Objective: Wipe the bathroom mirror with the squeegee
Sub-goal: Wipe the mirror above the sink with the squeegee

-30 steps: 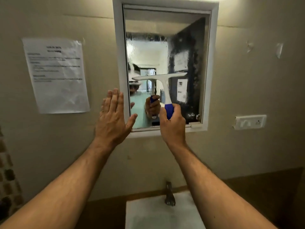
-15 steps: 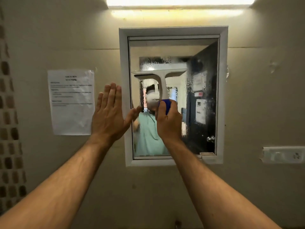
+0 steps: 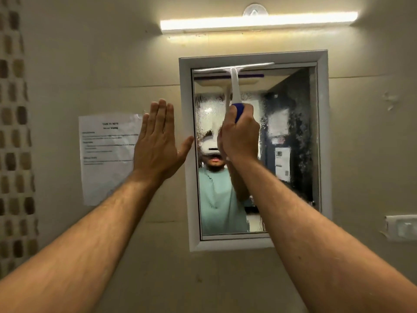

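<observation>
Far to the left of the mirror runs a strip of brown mosaic tiles, and nearer to it a printed paper notice is stuck to the beige wall. Just left of the mirror's white frame the left hand is raised flat, fingers straight and together, thumb spread toward the frame; whether the palm touches the wall I cannot tell. In front of the mirror's left half the right hand is wrapped tight round the blue grip of the squeegee, whose white neck rises to a blade lying across the mirror's top edge, against the upper frame. The glass beneath is streaked and wet. Above the mirror a tube light glows. Low to the mirror's right sits a white switch plate.
</observation>
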Motion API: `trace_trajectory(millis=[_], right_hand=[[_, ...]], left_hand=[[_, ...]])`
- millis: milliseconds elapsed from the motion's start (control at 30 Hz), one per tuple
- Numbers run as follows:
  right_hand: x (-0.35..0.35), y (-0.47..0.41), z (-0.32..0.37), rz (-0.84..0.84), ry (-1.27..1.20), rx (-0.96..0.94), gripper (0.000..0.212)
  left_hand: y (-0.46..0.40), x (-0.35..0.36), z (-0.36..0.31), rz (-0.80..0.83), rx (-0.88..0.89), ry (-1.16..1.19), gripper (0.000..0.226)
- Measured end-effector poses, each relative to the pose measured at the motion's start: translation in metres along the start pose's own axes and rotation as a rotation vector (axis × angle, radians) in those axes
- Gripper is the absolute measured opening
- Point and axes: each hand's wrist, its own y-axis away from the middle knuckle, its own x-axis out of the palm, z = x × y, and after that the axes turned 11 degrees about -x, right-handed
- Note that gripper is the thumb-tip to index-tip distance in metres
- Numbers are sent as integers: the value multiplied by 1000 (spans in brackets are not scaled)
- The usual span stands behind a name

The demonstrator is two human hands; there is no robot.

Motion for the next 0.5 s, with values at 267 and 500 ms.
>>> trace_trajectory(millis=[267,500], right_hand=[[1,-13,-2,37,-28,48,27],[-5,28,-18,123,50,77,31]], left_hand=[[-16,10,-9,-12,8,56,91],[2,25,-5,-3,27,46,92]])
